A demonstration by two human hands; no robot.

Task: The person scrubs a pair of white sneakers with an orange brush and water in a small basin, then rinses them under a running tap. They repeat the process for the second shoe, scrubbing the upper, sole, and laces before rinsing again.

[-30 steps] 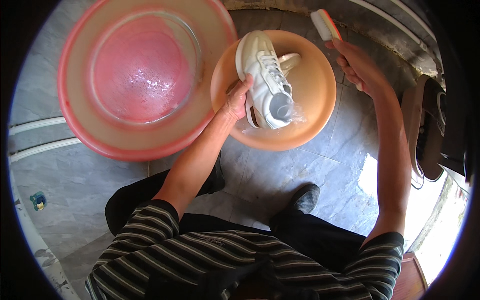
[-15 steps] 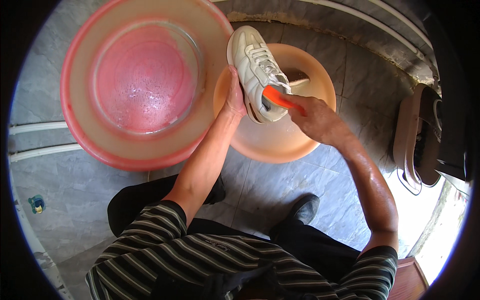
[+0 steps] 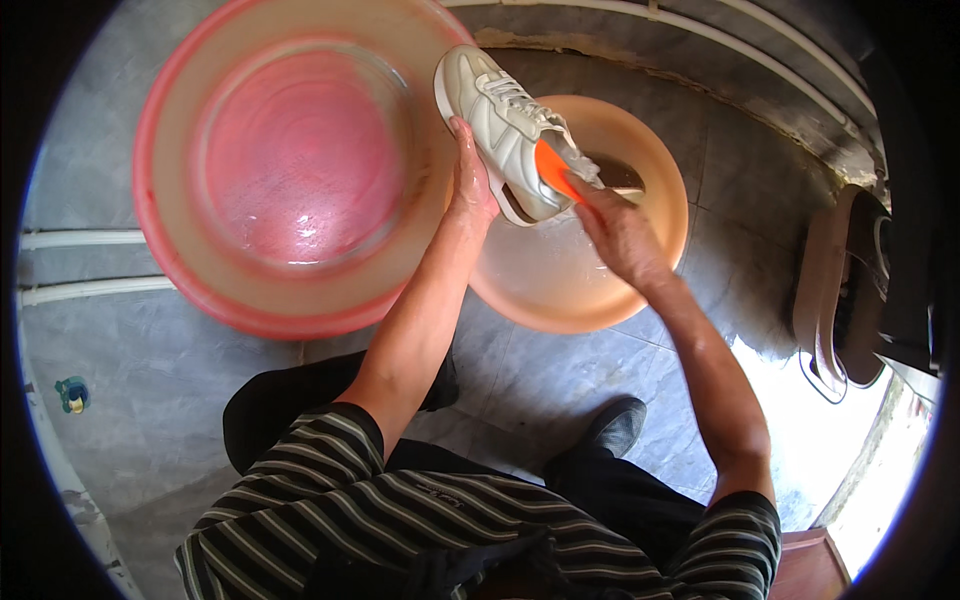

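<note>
Grey stone floor point(image 3: 140, 400) carries a big pink tub point(image 3: 290, 170) left; right, an orange basin point(image 3: 640, 270) where left hand point(image 3: 470, 185) grips a white sneaker point(image 3: 505, 130), right hand point(image 3: 615, 230) clutching an orange brush point(image 3: 553, 170).

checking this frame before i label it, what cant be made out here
Head view only:
- Brush: only its orange back shows; the right hand covers the rest, bristles unseen.
- Shoe: its sole faces away.
- Small basin: near side hidden by both forearms.
- Left hand: palm hidden against the shoe.
</note>
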